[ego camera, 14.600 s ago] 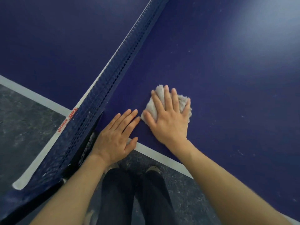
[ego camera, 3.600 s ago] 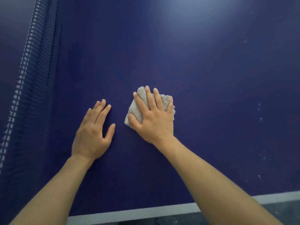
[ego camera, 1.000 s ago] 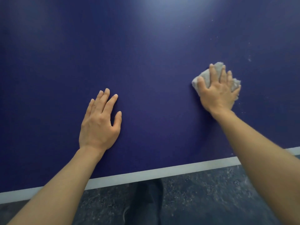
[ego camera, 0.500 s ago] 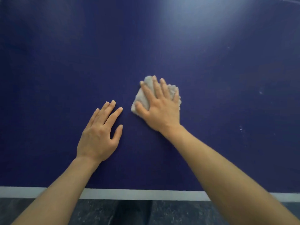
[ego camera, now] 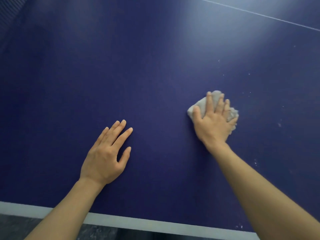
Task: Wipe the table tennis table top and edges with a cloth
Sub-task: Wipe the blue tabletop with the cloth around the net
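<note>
While your right hand presses the cloth flat, weigh these points.

Cloth: a pale bunched rag at centre right of the frame, lying on the blue desk, mostly covered by your palm.
Right fingers: straight and spread over the cloth, pressing it down, not curled round it.
Left hand: lower centre of the frame, flat on the bare desk; its fingers lie straight and close together, holding nothing.
Risk, missed dirt: white specks sit just right of the cloth and further toward the upper right; a short stroke would likely leave them.
Risk, scatter: a fast sweep could flick crumbs onto wiped surface, or over the edge.
Risk, slip: the cloth's frayed right side pokes out past your fingers; it may roll up and skid under a flat palm.
Near edge: the white border runs along the bottom of the frame, well apart from the cloth, and probably remains to be wiped.
Open room: bare blue surface lies on all sides of the cloth, up to a thin white line at upper right.
Net: only a dark corner at upper left, well away.
</note>
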